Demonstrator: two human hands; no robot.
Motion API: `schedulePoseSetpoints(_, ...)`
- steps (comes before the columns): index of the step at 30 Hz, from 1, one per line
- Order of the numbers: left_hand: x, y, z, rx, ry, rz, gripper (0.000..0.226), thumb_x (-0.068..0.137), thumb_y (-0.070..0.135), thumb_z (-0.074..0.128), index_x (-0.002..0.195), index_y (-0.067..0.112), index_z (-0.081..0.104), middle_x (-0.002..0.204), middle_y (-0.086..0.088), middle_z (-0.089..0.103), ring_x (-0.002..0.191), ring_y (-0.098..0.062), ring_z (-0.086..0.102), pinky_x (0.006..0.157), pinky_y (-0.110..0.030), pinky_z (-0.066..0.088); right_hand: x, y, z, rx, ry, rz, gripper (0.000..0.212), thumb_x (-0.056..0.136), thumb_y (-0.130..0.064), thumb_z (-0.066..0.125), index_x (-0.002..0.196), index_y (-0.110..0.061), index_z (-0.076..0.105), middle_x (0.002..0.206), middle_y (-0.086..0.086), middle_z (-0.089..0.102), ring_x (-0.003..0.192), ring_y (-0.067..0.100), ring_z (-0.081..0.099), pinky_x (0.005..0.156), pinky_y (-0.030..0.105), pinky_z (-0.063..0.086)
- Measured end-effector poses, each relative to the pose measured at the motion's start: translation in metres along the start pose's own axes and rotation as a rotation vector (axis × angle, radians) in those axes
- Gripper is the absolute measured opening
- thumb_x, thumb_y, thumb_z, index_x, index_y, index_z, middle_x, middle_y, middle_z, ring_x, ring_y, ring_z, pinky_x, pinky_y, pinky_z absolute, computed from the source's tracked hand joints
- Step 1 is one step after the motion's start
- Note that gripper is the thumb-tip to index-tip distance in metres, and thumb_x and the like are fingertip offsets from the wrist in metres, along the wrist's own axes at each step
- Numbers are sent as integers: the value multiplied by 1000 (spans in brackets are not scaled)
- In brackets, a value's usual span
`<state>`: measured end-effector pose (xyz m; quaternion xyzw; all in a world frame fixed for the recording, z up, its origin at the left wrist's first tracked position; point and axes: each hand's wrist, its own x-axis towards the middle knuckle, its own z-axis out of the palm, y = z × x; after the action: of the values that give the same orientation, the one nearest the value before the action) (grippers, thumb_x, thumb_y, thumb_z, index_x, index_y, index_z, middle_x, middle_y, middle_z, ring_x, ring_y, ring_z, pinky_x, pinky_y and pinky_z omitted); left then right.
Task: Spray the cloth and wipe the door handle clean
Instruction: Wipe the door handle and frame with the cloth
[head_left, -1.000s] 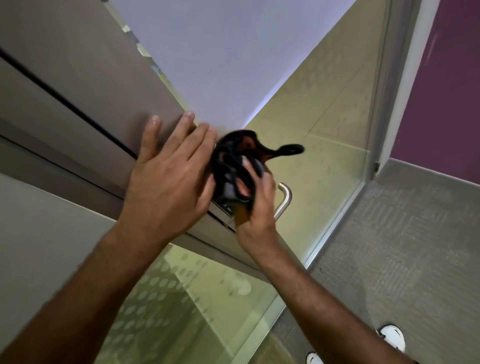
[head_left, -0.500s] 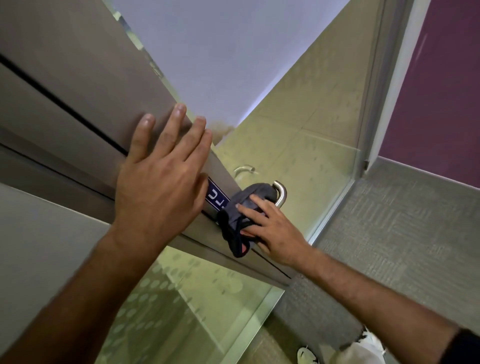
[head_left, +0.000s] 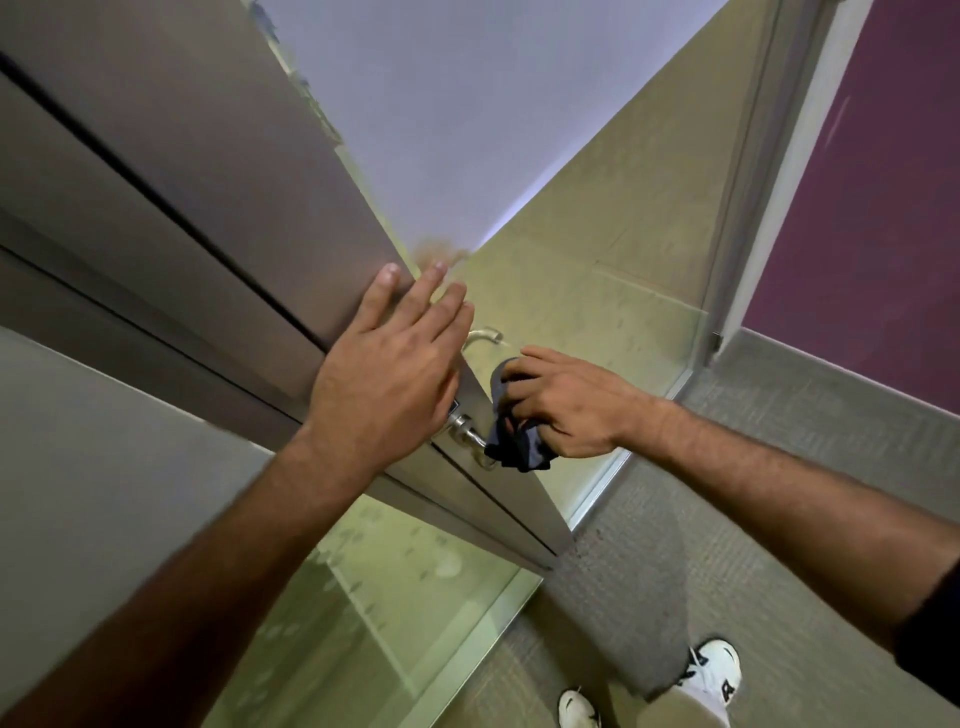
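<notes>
A metal door handle (head_left: 466, 431) sticks out from the grey band across the glass door (head_left: 218, 218). Only its base and a short stretch of the lever show. My right hand (head_left: 566, 402) grips a dark grey cloth (head_left: 519, 447) that is wrapped around the lever's outer end. My left hand (head_left: 387, 366) lies flat on the grey band just left of the handle, fingers spread and holding nothing. A faint reflection of the handle (head_left: 483, 335) shows in the glass above. No spray bottle is in view.
The glass door (head_left: 405, 587) stands ajar, its free edge pointing toward me. Grey carpet (head_left: 675, 545) lies to the right, with my white shoes (head_left: 711, 670) at the bottom. A purple wall (head_left: 883, 208) and a door frame (head_left: 748, 182) stand at the right.
My right hand with the cloth has slid along the handle from over its curved end toward the outer lever. The view has shifted so the door sits further left; my left hand stays on the band.
</notes>
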<state>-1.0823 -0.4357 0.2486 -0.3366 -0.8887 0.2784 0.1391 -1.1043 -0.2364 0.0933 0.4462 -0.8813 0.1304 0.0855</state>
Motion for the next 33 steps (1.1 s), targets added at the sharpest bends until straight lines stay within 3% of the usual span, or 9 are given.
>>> schedulePoseSetpoints(6, 1, 0, 5, -24, 15, -30, 60, 96, 39, 36, 149, 12, 45, 158, -10, 44, 152, -27, 30, 124, -50, 5, -7, 8, 26, 271, 825, 470, 32, 70, 5, 49, 98, 0, 64, 102, 22, 62, 98, 38, 56, 86, 50, 45)
schedulePoseSetpoints(12, 0, -1, 8, -19, 45, -21, 57, 96, 35, 40, 146, 11, 49, 155, -10, 48, 151, -27, 34, 124, -50, 8, 1, 33, 1, 1097, 1786, 873, 38, 77, -6, 43, 99, -24, 68, 91, -6, 72, 89, 12, 68, 82, 30, 55)
schedulePoseSetpoints(14, 0, 0, 7, -8, 21, -17, 57, 97, 37, 39, 148, 12, 47, 157, -8, 46, 152, -27, 31, 124, -51, 7, -6, 44, 2, 1051, 1560, 898, 36, 76, -10, 44, 88, -30, 71, 83, -4, 68, 81, 20, 62, 73, 36, 52)
schedulePoseSetpoints(16, 0, 1, 8, 15, 7, -11, 58, 98, 39, 37, 149, 14, 45, 159, -8, 43, 153, -27, 28, 124, -51, 4, -4, 38, 20, 1108, 1065, 913, 23, 76, -17, 50, 79, -29, 70, 75, -7, 64, 73, 15, 56, 71, 35, 45)
schedulePoseSetpoints(19, 0, 1, 9, 30, 21, -16, 58, 98, 40, 37, 148, 14, 46, 158, -9, 44, 153, -28, 29, 123, -52, 4, -2, 25, 51, 1278, 613, 897, 17, 76, -30, 59, 81, -30, 75, 80, -12, 74, 81, 8, 67, 80, 32, 48)
schedulePoseSetpoints(24, 1, 2, 9, 16, 14, -3, 57, 98, 42, 42, 147, 13, 49, 158, -10, 43, 153, -28, 29, 123, -53, 3, -12, 22, 64, 1756, 618, 1105, 45, 88, -35, 55, 120, -6, 68, 114, 16, 74, 109, 31, 69, 100, 45, 52)
schedulePoseSetpoints(26, 1, 2, 10, 3, 28, -12, 56, 97, 40, 46, 145, 12, 50, 157, -10, 45, 152, -28, 30, 123, -53, 4, -13, 2, 78, 1929, 652, 1229, 44, 94, -33, 49, 119, -2, 68, 116, 17, 72, 109, 32, 67, 106, 45, 49)
schedulePoseSetpoints(29, 2, 2, 11, -7, 35, -16, 55, 95, 38, 49, 144, 12, 51, 156, -9, 47, 152, -28, 31, 123, -53, 4, 4, -62, 101, 2186, 580, 1284, 37, 99, -33, 49, 114, -7, 70, 113, 17, 75, 103, 28, 72, 91, 38, 58)
schedulePoseSetpoints(33, 1, 2, 11, -16, 46, -10, 53, 95, 37, 45, 143, 13, 52, 157, -7, 46, 153, -27, 29, 123, -54, 3, 30, -119, 111, 2583, 655, 1235, 51, 105, -33, 38, 138, 2, 55, 140, 24, 58, 135, 34, 51, 120, 46, 33)
